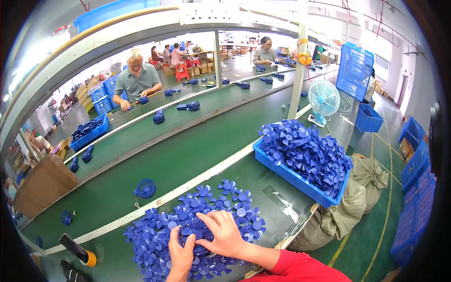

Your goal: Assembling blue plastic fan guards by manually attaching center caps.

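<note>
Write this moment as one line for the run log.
left hand: touching blue fan blades | right hand: pressing on same pile | blue bin: full, to the right

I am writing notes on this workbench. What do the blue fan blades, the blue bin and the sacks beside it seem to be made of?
The fan blades look like moulded plastic: uniform blue, thin petals, slight sheen. The bin also looks like rigid plastic, with smooth, evenly coloured walls. The sacks seem to be woven fabric or woven plastic; they are dull olive and slump in soft folds, but the weave itself is too small to tell.

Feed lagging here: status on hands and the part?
Left hand and right hand both gripping one blue fan blade. Loose blade pile all around. Nothing blocking.
</note>
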`<action>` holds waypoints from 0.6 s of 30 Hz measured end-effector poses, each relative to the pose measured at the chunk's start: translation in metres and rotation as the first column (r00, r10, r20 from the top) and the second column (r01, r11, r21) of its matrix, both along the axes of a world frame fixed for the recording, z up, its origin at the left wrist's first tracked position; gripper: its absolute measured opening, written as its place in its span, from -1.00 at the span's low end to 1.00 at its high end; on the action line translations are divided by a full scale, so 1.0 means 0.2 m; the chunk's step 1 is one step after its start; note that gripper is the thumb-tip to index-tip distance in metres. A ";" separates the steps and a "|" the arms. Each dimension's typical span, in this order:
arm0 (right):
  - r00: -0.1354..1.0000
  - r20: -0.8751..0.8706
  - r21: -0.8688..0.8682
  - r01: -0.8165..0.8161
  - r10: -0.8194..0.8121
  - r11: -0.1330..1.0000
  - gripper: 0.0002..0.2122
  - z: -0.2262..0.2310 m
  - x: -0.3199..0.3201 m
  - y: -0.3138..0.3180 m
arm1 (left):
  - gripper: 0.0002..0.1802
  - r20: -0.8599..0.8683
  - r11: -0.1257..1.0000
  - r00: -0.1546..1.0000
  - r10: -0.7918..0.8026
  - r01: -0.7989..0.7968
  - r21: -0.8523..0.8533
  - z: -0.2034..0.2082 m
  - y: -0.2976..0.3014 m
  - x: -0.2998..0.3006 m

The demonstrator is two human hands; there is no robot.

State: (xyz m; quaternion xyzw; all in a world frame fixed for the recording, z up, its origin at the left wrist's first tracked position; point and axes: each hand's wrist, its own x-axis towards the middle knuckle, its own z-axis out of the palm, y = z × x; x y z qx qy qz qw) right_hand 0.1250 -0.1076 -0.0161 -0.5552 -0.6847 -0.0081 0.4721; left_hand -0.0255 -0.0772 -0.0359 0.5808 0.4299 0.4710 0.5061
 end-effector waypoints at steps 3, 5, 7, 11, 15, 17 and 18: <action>0.948 -0.284 -0.237 -0.214 0.143 0.948 -0.39 -0.08 0.03 0.04 | -0.65 -0.053 0.995 0.997 -0.055 0.059 0.076 -0.02 0.00 -0.01; 0.925 -0.349 -0.384 -0.290 0.153 0.877 -0.39 -0.07 0.04 0.05 | -0.67 -0.037 0.998 0.998 -0.055 0.056 0.022 -0.04 0.00 -0.01; 0.934 -0.331 -0.460 -0.281 0.131 0.842 -0.40 -0.09 0.05 0.04 | -0.69 -0.053 0.998 0.997 -0.052 0.051 -0.024 -0.04 0.00 -0.01; 0.972 -0.219 -0.351 -0.165 0.090 0.922 -0.52 -0.13 -0.03 0.02 | -0.72 -0.133 0.997 0.991 0.012 -0.002 0.075 -0.04 0.01 -0.01; 0.985 -0.170 -0.246 -0.082 0.040 0.966 -0.55 -0.17 -0.07 0.02 | -0.68 -0.079 0.999 0.996 0.033 -0.031 0.035 0.00 0.01 0.01; 0.978 -0.202 -0.361 -0.126 0.055 0.924 -0.54 -0.14 -0.05 0.06 | -0.67 -0.089 0.997 0.994 0.068 -0.067 0.024 0.02 0.01 0.03; 0.974 -0.217 -0.415 -0.146 0.058 0.898 -0.54 -0.12 -0.03 0.08 | -0.49 -0.160 1.000 0.987 -0.019 0.017 -0.014 0.02 0.03 0.00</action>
